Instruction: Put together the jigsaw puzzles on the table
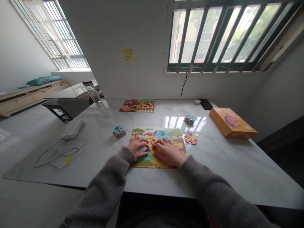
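A jigsaw puzzle (144,163) with a bright animal scene lies on the white table in front of me, mostly assembled. My left hand (138,146) rests over its left half, fingers apart and curved, around a small pale gap in the picture. On the right half lies my right hand (169,152), its fingertips and thumb drawn together at a puzzle piece (153,146) near the middle; the fingers partly hide this piece. Just right of the puzzle are a few loose orange pieces (191,138). Small stacks of pieces stand at the left (119,131) and the back right (190,119).
A red farm picture board (137,105) lies at the back. An orange box (232,123) stands at the right, near a black phone-like slab (205,104). On the left are a white power strip (72,129) with a looped cable and a glass bottle (92,91).
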Tool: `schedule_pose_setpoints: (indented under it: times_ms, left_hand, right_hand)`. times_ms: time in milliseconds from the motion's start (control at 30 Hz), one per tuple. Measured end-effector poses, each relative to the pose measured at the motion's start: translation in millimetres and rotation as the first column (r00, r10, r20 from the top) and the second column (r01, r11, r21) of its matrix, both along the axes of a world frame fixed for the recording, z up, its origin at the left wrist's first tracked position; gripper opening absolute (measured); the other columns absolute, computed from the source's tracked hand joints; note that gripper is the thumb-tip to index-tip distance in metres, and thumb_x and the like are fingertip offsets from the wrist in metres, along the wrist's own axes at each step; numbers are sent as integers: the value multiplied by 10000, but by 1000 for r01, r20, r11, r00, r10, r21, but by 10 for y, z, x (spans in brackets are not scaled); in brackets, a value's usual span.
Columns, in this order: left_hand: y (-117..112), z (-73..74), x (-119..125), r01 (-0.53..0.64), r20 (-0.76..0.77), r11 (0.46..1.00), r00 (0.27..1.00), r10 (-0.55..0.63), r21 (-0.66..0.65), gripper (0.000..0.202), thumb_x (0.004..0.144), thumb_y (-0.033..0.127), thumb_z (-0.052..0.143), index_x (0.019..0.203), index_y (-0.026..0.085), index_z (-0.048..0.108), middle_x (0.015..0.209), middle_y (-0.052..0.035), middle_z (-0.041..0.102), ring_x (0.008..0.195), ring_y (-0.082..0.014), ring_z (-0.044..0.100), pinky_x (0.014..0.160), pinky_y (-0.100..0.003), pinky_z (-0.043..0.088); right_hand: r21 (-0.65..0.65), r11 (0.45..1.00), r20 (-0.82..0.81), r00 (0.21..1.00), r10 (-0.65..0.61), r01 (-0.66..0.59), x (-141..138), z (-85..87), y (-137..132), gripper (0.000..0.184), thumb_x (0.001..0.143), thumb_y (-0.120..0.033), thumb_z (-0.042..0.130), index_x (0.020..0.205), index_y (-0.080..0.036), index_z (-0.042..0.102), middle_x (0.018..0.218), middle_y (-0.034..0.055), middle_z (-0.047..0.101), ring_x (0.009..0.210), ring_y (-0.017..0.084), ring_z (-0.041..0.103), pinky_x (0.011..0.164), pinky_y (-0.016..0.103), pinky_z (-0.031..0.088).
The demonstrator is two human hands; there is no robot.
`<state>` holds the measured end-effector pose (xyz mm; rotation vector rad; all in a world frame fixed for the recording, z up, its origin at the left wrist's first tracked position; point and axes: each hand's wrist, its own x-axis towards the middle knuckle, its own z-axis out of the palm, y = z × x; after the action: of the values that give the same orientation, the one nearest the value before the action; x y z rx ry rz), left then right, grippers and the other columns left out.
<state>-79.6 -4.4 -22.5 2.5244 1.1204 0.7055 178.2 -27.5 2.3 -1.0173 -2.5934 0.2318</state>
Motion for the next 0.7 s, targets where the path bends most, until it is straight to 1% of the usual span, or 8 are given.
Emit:
schedule_pose_setpoints:
  times_ms: [233,400,500,600,700]
  left_hand:
    - [41,-92,122,2,1,1000,1000,-2,24,303,741,415,801,970,238,712,1084,-56,675,1016,-257,578,990,-423,430]
    - [26,-62,198,30,4,999,1000,-30,32,330,754,379,782,1038,233,698,1094,-70,658,1059,-265,590,988,-423,451]
    - [11,-42,216,19,-6,999,1000,-19,34,360,756,394,783,1064,228,697,1103,-83,653,1052,-275,594,972,-431,467]
    - [3,-42,222,6,-36,999,999,-5,38,357,775,413,768,1074,232,695,1112,-84,648,1057,-278,590,975,-438,469]
    - [6,-64,201,27,-42,999,999,-26,35,373,777,405,764,1104,241,690,1137,-78,643,1082,-275,578,999,-438,458]
  right_hand:
    - [57,998,19,999,-28,27,-47,-34,-13,197,958,-281,571,1141,-214,597,1172,107,614,1061,262,501,922,406,379]
    - [59,998,21,999,-28,27,-51,-25,-20,204,953,-286,576,1141,-209,591,1167,110,617,1060,268,502,924,409,382]
    - [58,998,29,999,-22,20,-51,-20,-21,204,953,-286,572,1138,-203,589,1156,107,623,1047,270,502,911,410,382]
    - [70,997,41,999,-24,21,-53,-13,-18,176,959,-246,548,1123,-194,590,1150,109,625,1041,269,504,900,409,381]
    - [64,998,45,999,-17,14,-45,-1,-8,146,972,-192,505,1086,-189,596,1135,109,635,1040,259,512,897,402,382]
